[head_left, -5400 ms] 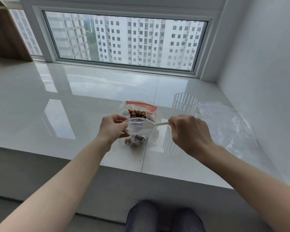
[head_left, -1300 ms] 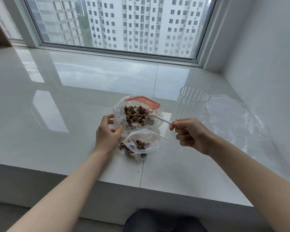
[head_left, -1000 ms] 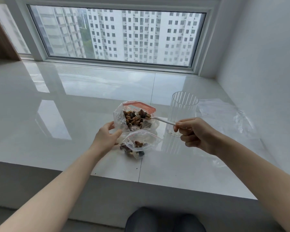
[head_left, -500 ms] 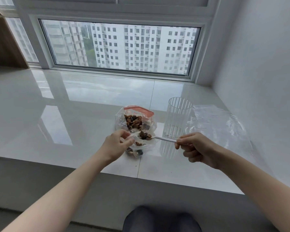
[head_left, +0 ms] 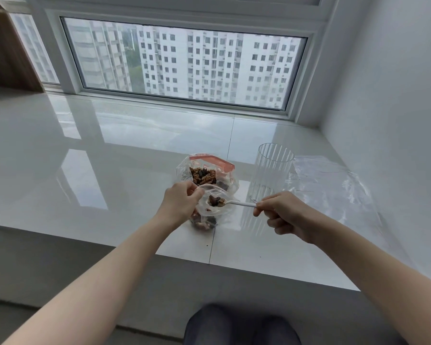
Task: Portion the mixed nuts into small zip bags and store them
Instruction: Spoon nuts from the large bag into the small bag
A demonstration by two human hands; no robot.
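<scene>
Here a loaded white spoon [head_left: 237,202] is pinched by the right hand [head_left: 284,211] over the mouth of the small zip bag [head_left: 210,210], whose rim is gripped shut-fingered by the left hand [head_left: 181,204]. The mouth should be kept wide and the spoon tipped low inside, so nuts are not spilled on the ledge [head_left: 110,175]; the large nut bag [head_left: 204,173] is just behind

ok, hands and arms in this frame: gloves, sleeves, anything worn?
Nothing worn. Left hand and right hand are bare, no gloves, and no rings or watch show. Both forearms are uncovered up to the frame edge, with no sleeve in view. No markings or cables.
</scene>
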